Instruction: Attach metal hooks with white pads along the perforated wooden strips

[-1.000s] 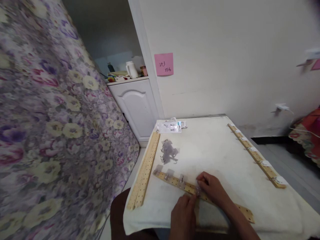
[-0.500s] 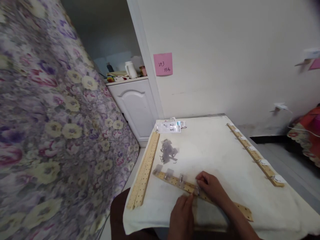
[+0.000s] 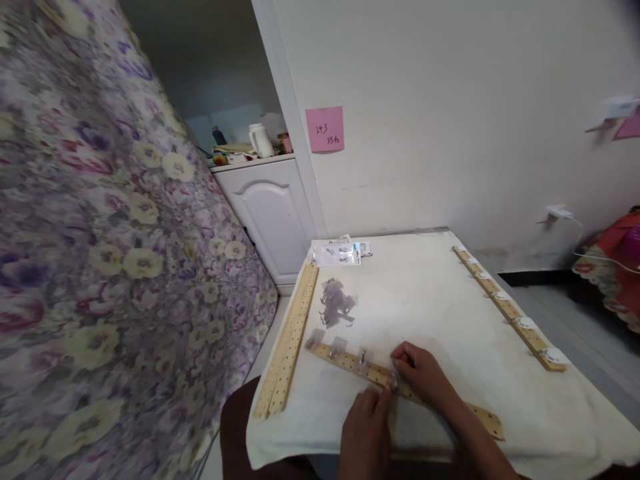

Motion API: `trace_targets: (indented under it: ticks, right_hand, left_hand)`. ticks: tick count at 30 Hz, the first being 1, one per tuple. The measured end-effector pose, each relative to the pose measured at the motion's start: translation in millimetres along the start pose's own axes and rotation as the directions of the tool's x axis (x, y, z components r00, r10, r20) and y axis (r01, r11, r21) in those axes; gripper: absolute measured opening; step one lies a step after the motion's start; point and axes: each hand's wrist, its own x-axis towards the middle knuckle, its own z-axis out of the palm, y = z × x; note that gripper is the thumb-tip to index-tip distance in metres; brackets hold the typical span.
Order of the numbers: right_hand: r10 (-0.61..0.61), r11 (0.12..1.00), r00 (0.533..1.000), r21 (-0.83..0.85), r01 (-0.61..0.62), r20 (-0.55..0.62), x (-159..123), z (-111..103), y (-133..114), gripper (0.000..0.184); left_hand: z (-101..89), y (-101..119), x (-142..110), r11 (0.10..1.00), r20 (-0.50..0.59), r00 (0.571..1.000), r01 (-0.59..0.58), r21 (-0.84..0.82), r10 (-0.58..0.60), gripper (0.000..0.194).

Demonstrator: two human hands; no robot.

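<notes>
A perforated wooden strip (image 3: 373,371) lies slantwise near the table's front edge. Several clear-backed metal hooks (image 3: 363,359) sit along its left half. My left hand (image 3: 366,427) is at the strip's near side, fingers bent and close together, with the index fingertip on the hook (image 3: 393,381) nearest the middle. Over the strip's far side, just right of that hook, is my right hand (image 3: 423,373), its fingers curled and thumb side inward; anything in its pinch is hidden. A heap of loose clear-backed hooks (image 3: 336,303) lies beyond the strip's left end.
Two perforated wooden strips (image 3: 287,340) lie side by side along the left edge of the cloth-covered table (image 3: 400,287). Another strip with round white pieces (image 3: 509,308) runs along the right edge. Flat clear packaging (image 3: 336,254) lies at the back left. A flowered curtain (image 3: 125,267) hangs left.
My left index finger has shifted slightly right and up, onto the hook. The right hand stays almost where it was. The view has moved very slightly.
</notes>
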Motion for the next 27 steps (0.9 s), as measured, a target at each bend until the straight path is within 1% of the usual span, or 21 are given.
trace_targets:
  ticks: [3, 5, 9, 13, 16, 21, 25, 27]
  right_hand:
    - [-0.005, 1.0, 1.0, -0.004, 0.005, 0.003, 0.6, 0.5, 1.3, 0.011]
    - [-0.011, 1.0, 1.0, -0.009, 0.011, 0.0, 0.7, 0.7, 1.8, 0.01]
    - [-0.013, 1.0, 1.0, -0.012, 0.013, -0.005, -0.1, 0.3, 0.8, 0.011]
    - [-0.014, 1.0, 1.0, -0.009, 0.014, 0.002, -0.9, -0.7, -1.5, 0.011]
    - [-0.006, 1.0, 1.0, -0.009, 0.006, 0.01, -0.9, -1.2, -2.3, 0.011]
    - [-0.001, 1.0, 1.0, -0.007, 0.001, 0.01, -1.1, -0.4, -1.1, 0.011]
    - [-0.005, 1.0, 1.0, -0.008, 0.006, 0.008, -1.3, 0.1, -0.1, 0.012]
    - [-0.006, 1.0, 1.0, -0.008, 0.006, 0.01, -1.1, -0.2, -0.2, 0.012]
  left_hand:
    - [-1.3, 4.0, 3.4, 0.995, 0.047, 0.998, 0.042, 0.095, -0.047, 0.062]
    - [-3.0, 5.9, 4.4, 0.992, 0.064, 0.996, 0.052, 0.118, -0.06, 0.061]
    - [-6.2, 7.8, 4.3, 0.995, 0.091, 0.995, 0.041, 0.091, -0.049, 0.061]
    - [-4.8, 7.2, 4.0, 0.993, 0.079, 0.994, 0.064, 0.101, -0.072, 0.06]
    - [-3.5, 6.9, 4.3, 0.992, 0.078, 0.995, 0.05, 0.112, -0.059, 0.062]
    - [-7.0, 10.7, 5.9, 0.986, 0.12, 0.988, 0.078, 0.147, -0.096, 0.061]
    - [-9.5, 12.9, 6.1, 0.989, 0.138, 0.987, 0.063, 0.131, -0.081, 0.062]
    - [-9.1, 12.6, 6.2, 0.988, 0.138, 0.986, 0.075, 0.137, -0.094, 0.062]
